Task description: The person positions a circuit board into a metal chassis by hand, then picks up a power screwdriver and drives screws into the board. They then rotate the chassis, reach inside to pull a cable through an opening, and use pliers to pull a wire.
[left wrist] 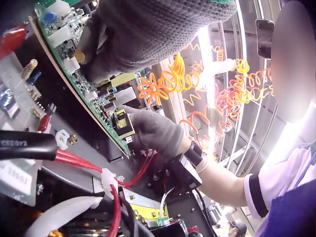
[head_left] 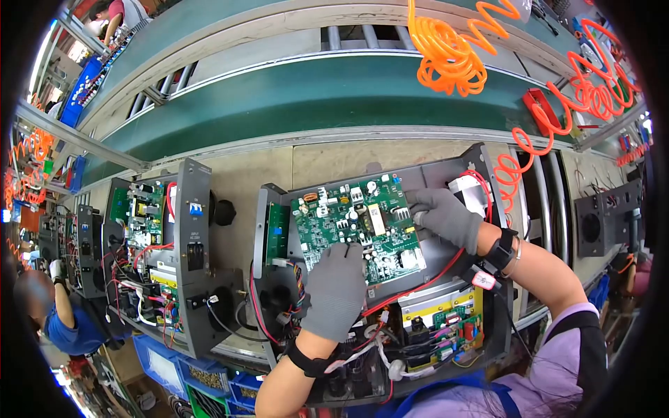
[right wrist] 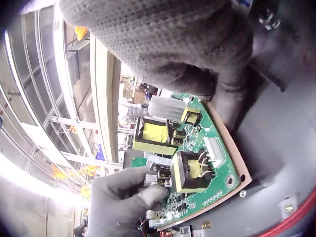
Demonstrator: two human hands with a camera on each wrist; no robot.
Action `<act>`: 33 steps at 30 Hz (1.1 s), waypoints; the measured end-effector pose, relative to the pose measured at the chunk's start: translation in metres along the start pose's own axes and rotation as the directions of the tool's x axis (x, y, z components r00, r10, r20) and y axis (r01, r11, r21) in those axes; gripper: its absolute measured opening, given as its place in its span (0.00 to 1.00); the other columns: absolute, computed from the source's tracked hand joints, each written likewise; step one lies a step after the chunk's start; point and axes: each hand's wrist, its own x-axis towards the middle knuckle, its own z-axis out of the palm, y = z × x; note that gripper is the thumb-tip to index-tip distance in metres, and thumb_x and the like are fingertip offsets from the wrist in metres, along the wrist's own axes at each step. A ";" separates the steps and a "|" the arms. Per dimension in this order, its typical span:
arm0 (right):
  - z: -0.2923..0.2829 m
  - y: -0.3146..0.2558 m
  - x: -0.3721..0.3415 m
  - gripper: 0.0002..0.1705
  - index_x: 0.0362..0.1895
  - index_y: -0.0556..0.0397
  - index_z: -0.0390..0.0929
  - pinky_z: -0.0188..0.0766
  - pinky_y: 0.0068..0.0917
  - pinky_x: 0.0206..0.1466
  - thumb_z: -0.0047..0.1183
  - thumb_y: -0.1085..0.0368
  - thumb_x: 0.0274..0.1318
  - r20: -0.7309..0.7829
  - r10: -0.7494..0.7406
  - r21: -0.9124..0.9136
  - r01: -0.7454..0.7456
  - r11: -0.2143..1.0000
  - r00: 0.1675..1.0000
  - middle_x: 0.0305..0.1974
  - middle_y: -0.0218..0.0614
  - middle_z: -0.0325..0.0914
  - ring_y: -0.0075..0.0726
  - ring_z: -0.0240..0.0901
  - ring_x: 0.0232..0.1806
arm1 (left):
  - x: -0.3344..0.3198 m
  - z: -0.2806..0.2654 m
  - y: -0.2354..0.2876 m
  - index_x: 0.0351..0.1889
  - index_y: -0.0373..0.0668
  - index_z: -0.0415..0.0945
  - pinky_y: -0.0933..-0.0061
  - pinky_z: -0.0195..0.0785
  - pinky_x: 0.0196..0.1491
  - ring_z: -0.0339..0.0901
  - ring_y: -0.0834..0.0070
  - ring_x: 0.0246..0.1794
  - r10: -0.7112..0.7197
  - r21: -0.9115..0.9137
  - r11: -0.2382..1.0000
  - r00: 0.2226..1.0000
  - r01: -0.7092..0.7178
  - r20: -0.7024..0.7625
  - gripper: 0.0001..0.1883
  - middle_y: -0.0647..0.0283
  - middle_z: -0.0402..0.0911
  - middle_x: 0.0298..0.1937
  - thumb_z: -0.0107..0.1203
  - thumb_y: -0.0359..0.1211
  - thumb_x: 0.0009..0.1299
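Observation:
A green circuit board [head_left: 355, 226], crowded with transformers and capacitors, lies tilted over the floor of an open grey metal chassis [head_left: 263, 233]. My gloved left hand [head_left: 338, 289] grips it from the front, its fingers among the components. At the board's right edge, my gloved right hand [head_left: 446, 214] holds the edge with bent fingers. A brown sheet [right wrist: 217, 116] shows along the board's underside in the right wrist view. Yellow-wrapped transformers [right wrist: 190, 170] stand near one corner. Red wires [head_left: 425, 282] run through the chassis in front of the board.
A second open chassis [head_left: 191, 223] stands to the left, another chassis part [head_left: 608, 219] far right. Behind runs a green conveyor belt [head_left: 279, 94]. Orange coiled air hoses [head_left: 449, 59] hang above it. Blue bins [head_left: 157, 362] sit below left; a worker [head_left: 66, 317] is beyond.

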 end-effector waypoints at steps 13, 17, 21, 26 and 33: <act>-0.003 0.008 0.002 0.29 0.65 0.58 0.66 0.81 0.26 0.47 0.38 0.80 0.58 0.030 -0.003 0.024 0.002 1.000 1.000 0.44 0.32 0.77 0.26 0.78 0.44 | -0.001 -0.002 -0.005 0.39 0.43 0.77 0.61 0.70 0.37 0.76 0.59 0.37 -0.022 0.014 1.000 1.000 0.022 0.004 0.09 0.58 0.75 0.34 0.59 0.31 0.61; 0.000 0.008 0.002 0.28 0.64 0.58 0.66 0.81 0.26 0.48 0.38 0.79 0.58 0.026 -0.004 0.028 0.003 1.000 1.000 0.44 0.33 0.77 0.27 0.78 0.45 | 0.001 0.002 -0.005 0.39 0.43 0.76 0.60 0.69 0.36 0.76 0.59 0.36 -0.024 0.001 1.000 1.000 0.024 -0.010 0.09 0.58 0.75 0.34 0.60 0.31 0.61; 0.000 0.007 0.002 0.28 0.65 0.58 0.66 0.81 0.28 0.49 0.39 0.79 0.59 0.030 -0.003 0.032 0.002 1.000 1.000 0.46 0.34 0.77 0.28 0.78 0.46 | 0.001 0.000 -0.005 0.38 0.42 0.75 0.60 0.69 0.36 0.76 0.58 0.36 0.008 -0.015 1.000 1.000 -0.008 -0.012 0.08 0.58 0.75 0.33 0.60 0.31 0.61; -0.001 0.010 0.004 0.28 0.64 0.59 0.66 0.81 0.28 0.49 0.39 0.80 0.58 0.022 -0.019 0.008 0.018 1.000 1.000 0.46 0.35 0.77 0.30 0.78 0.47 | -0.001 -0.002 -0.003 0.37 0.42 0.75 0.60 0.69 0.36 0.76 0.58 0.35 -0.003 0.003 1.000 1.000 0.003 0.021 0.09 0.58 0.75 0.33 0.60 0.32 0.61; 0.000 0.010 0.002 0.28 0.64 0.59 0.66 0.81 0.28 0.48 0.39 0.80 0.57 0.019 -0.019 0.036 0.018 0.999 1.000 0.46 0.35 0.76 0.30 0.78 0.46 | -0.001 -0.004 -0.002 0.38 0.43 0.76 0.60 0.70 0.36 0.77 0.59 0.36 -0.036 0.035 0.999 0.998 0.034 0.060 0.09 0.58 0.75 0.34 0.61 0.33 0.61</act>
